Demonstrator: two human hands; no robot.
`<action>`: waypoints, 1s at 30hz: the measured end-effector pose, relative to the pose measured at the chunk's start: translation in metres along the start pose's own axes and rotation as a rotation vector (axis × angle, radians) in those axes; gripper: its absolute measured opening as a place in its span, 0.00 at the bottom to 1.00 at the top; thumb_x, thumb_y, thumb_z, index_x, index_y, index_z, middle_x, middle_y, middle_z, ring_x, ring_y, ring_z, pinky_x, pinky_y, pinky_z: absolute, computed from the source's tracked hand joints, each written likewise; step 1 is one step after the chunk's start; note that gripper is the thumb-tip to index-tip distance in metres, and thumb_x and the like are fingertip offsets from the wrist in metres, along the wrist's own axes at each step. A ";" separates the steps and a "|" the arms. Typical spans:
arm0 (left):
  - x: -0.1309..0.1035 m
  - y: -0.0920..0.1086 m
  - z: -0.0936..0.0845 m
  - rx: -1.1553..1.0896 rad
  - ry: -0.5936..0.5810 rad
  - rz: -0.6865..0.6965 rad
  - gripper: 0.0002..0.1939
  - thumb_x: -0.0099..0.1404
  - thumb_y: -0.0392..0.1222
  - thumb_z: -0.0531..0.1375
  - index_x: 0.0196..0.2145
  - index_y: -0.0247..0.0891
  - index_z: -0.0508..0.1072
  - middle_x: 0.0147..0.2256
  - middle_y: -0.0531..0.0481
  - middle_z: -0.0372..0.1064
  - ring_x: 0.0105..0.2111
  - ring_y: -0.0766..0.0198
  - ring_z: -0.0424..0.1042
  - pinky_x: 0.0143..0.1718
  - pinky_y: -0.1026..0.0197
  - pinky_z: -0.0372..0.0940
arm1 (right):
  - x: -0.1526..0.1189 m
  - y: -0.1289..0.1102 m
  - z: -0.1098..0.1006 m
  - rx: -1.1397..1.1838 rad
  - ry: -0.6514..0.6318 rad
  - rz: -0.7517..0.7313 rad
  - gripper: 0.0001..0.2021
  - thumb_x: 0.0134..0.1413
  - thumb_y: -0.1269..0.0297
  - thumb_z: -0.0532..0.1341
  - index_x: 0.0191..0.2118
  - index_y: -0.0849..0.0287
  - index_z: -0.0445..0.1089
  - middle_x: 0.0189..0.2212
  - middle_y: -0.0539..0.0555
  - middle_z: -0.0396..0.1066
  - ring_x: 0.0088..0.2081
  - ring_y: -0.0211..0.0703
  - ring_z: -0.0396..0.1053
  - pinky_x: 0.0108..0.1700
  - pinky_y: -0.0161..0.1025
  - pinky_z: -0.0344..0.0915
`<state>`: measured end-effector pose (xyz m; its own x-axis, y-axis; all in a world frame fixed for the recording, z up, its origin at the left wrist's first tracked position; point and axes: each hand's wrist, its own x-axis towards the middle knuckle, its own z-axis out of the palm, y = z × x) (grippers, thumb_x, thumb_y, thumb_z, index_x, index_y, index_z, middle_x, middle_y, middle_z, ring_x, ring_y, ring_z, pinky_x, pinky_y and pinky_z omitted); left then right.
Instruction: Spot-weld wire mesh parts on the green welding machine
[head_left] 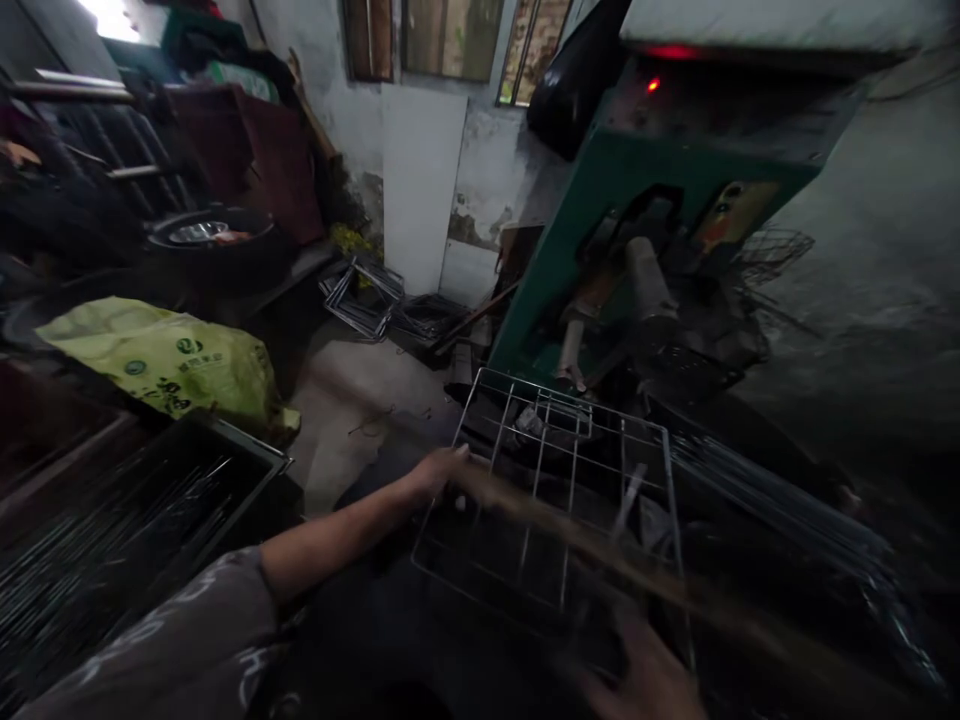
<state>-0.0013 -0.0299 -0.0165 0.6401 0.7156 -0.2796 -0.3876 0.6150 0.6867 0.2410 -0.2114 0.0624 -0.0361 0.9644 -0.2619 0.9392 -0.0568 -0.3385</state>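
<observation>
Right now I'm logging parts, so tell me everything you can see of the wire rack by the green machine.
The wire rack is a rectangular grid of thin, pale metal rods with a smaller wire loop near its far edge. It lies roughly flat, tilted slightly, below the green machine. The left hand grips its left edge; the blurred right hand is at its near edge.

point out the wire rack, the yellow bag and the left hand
wire rack (570, 470), head view, on a wire near its middle
yellow bag (169, 360), head view, on its printed top face
left hand (435, 472), head view, on the back of the hand at the rack's left edge
</observation>
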 end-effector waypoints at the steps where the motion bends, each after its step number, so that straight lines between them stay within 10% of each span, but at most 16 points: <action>1: 0.001 0.000 -0.001 0.000 0.003 -0.003 0.27 0.64 0.57 0.56 0.43 0.25 0.69 0.30 0.32 0.75 0.26 0.54 0.77 0.16 0.69 0.59 | 0.011 -0.006 0.002 0.014 -0.073 -0.014 0.36 0.48 0.55 0.63 0.62 0.61 0.56 0.58 0.60 0.61 0.56 0.51 0.63 0.56 0.44 0.63; 9: 0.005 -0.003 -0.011 -0.018 -0.003 -0.021 0.28 0.65 0.56 0.54 0.47 0.24 0.67 0.31 0.32 0.75 0.26 0.53 0.77 0.15 0.67 0.59 | 0.040 -0.032 0.004 -0.054 -0.338 -0.053 0.48 0.34 0.65 0.65 0.66 0.67 0.48 0.60 0.66 0.56 0.58 0.57 0.60 0.59 0.47 0.58; 18: 0.008 -0.007 -0.015 -0.024 -0.036 -0.010 0.27 0.65 0.56 0.54 0.47 0.26 0.68 0.32 0.33 0.75 0.28 0.54 0.77 0.16 0.68 0.59 | 0.037 0.008 0.034 -0.049 -0.113 -0.259 0.39 0.41 0.62 0.63 0.63 0.63 0.55 0.61 0.63 0.56 0.58 0.57 0.61 0.57 0.48 0.63; 30: 0.001 -0.007 -0.013 0.019 -0.058 0.007 0.27 0.63 0.57 0.56 0.44 0.26 0.69 0.31 0.32 0.75 0.28 0.52 0.77 0.16 0.68 0.60 | 0.050 -0.028 -0.001 -0.146 -0.396 -0.118 0.44 0.40 0.68 0.60 0.66 0.71 0.46 0.64 0.65 0.48 0.62 0.54 0.54 0.61 0.45 0.56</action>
<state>-0.0065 -0.0288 -0.0300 0.6751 0.6992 -0.2353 -0.3799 0.6029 0.7015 0.2135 -0.1618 0.0593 -0.2471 0.7871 -0.5652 0.9583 0.1121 -0.2629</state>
